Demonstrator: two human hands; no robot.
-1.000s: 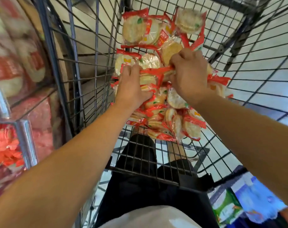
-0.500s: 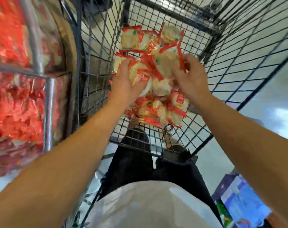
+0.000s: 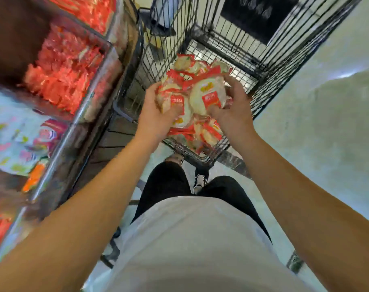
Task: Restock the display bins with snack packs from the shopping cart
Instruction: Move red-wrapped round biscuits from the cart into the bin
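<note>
A bunch of red-and-clear snack packs (image 3: 197, 98) with pale round crackers is lifted between both hands above the black wire shopping cart (image 3: 238, 45). My left hand (image 3: 156, 114) grips the bunch from the left, fingers curled around the packs. My right hand (image 3: 232, 110) grips it from the right. More of the same packs (image 3: 206, 133) lie in the cart beneath and beyond the hands. On the left, a clear-walled display bin (image 3: 107, 66) holds a blurred heap of red packs (image 3: 59, 70).
Lower bins (image 3: 21, 135) with colourful packs run along the left edge. The cart's near rim (image 3: 187, 152) is just ahead of my legs and shoes (image 3: 200, 182). Pale floor (image 3: 316, 123) opens to the right of the cart.
Both hands have gathered a handful of packs and raised it out of the pile. The view has pulled back and up, bringing the display bins on the left into sight.
</note>
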